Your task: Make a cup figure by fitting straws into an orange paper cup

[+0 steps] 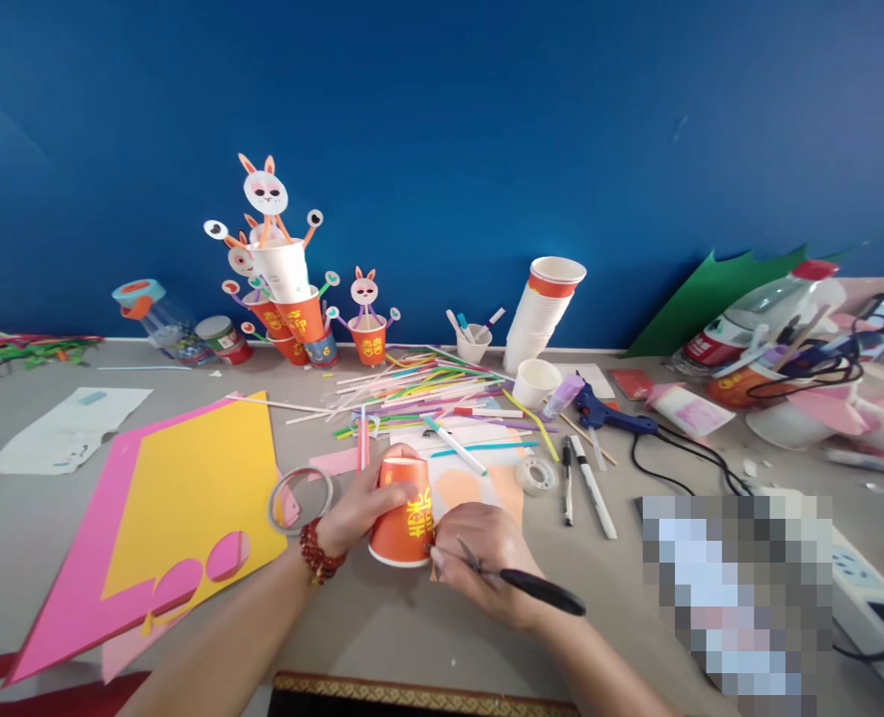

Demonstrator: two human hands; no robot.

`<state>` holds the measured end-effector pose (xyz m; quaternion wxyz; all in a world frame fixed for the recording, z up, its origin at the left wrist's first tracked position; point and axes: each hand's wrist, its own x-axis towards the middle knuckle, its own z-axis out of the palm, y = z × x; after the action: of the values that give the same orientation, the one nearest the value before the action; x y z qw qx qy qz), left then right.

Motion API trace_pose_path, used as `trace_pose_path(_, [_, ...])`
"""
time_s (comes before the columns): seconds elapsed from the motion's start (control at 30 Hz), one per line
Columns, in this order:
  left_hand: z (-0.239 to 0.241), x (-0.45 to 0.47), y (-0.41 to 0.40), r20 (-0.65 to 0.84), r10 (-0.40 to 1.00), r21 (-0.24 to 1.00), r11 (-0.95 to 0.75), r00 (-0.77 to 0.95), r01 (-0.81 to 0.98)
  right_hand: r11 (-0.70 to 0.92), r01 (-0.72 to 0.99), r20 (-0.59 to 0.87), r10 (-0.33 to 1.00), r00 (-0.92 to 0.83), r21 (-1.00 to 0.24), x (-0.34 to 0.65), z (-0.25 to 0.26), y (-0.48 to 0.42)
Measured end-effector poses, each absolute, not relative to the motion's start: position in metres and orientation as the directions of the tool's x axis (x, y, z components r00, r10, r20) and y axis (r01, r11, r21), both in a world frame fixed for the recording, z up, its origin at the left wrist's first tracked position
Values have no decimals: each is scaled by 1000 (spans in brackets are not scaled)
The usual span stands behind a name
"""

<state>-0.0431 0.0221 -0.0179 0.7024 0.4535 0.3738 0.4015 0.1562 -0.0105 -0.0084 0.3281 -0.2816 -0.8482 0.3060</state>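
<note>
My left hand (359, 510) is wrapped round a red paper cup (402, 528) with yellow characters. The cup is upside down, its white rim towards the table. In my right hand (491, 548) is a pair of scissors (543, 590), gripped along the blades, with the black handle sticking out to the right. The fingertips of that hand are against the cup's lower right side. Whether a blade touches the cup is hidden by the fingers. Behind the cup lie white and orange paper sheets (457, 488), and a roll of tape (302, 501) is by my left wrist.
Yellow card (203, 488) over pink card lies at left. Coloured sticks (427, 388) are heaped behind my hands. At the back stand rabbit-faced cups (369, 339) and a stack of paper cups (543, 314). A glue gun (613, 413) with its cable lies at right, near markers (593, 488).
</note>
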Motion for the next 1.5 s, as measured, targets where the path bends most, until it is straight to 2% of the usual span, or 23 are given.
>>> trace_pose_path(0.1, [-21,-47,23,-23,942,976,93,334,-196,463,280,253,794,-552,-841,155,-9,-15])
trace_pose_path(0.2, [-21,-49,24,56,940,983,8,338,-186,243,201,122,870,-477,-949,152,-13,-17])
trace_pose_path(0.33, [-18,-45,23,206,934,953,-124,293,-277,4,41,-11,936,-352,-999,147,-15,-18])
trace_pose_path(0.47, [-17,-38,21,409,878,888,-321,248,-331,-47,-25,-36,945,-326,-999,147,-14,-17])
trace_pose_path(0.57, [-20,-37,20,560,806,817,-499,191,-291,-89,-70,-60,939,-339,-994,146,-15,-14])
trace_pose_path(0.67, [-22,-37,18,648,747,758,-612,152,-226,-119,-91,-83,941,-327,-989,144,-18,-13])
trace_pose_path(0.87, [-22,-31,13,649,756,750,-618,84,-235,-18,-23,-12,970,-243,-1000,142,-20,-14])
trace_pose_path(0.97, [-22,-28,11,598,797,786,-562,86,-259,81,10,77,978,-193,-997,143,-18,-13])
trace_pose_path(1.13, [-21,-26,11,509,854,838,-463,108,-288,190,111,163,964,-212,-976,147,-21,-13])
trace_pose_path(1.3, [-22,-27,12,450,886,871,-408,112,-272,401,349,328,911,-252,-847,152,-23,-11])
trace_pose_path(1.5, [-24,-30,13,405,905,895,-362,134,-259,548,414,466,836,-288,-727,153,-21,-7])
